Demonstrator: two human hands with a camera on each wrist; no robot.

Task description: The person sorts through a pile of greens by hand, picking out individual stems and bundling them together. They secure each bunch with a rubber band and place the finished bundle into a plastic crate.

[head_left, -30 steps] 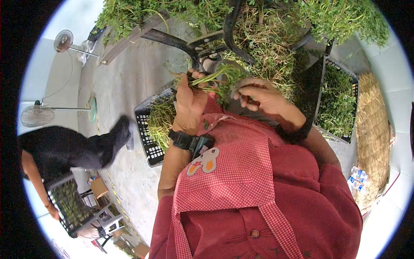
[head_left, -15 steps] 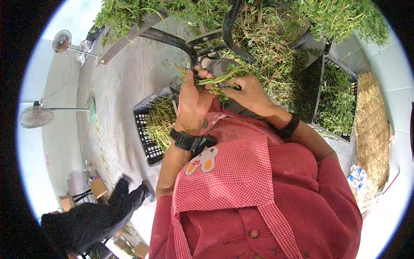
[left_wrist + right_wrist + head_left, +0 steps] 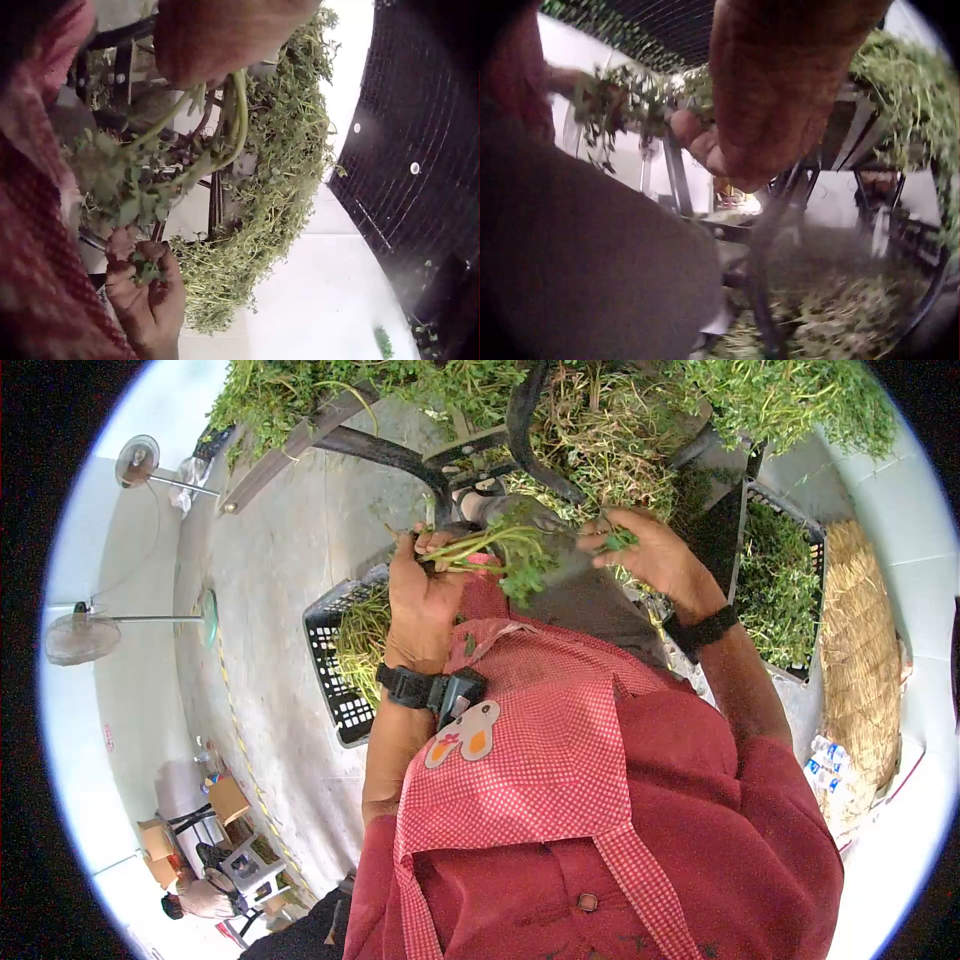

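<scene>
My left hand (image 3: 425, 600) grips a small bunch of leafy green stems (image 3: 505, 550) above my lap, the leafy ends pointing right. In the left wrist view the stems (image 3: 238, 120) hang from under the palm, with blurred leaves below. Apart from the bunch, to its right, my right hand (image 3: 662, 560) pinches a small green sprig (image 3: 620, 539) between curled fingers and thumb. The left wrist view also shows this sprig (image 3: 148, 270) in the right hand's fingers. A wrist covers much of the right wrist view.
A black crate (image 3: 350, 732) of stems stands at left on the floor. Another crate (image 3: 824, 565) of leafy greens is at right. Greens (image 3: 790, 405) heap on the surface ahead, above a loose pile (image 3: 600, 435) of stems. Dark metal legs (image 3: 385, 455) stand before me.
My right hand came to the bunch in the left hand, then drew away right with a sprig. A person in black carrying a crate moved toward the lower left, mostly out of view.
</scene>
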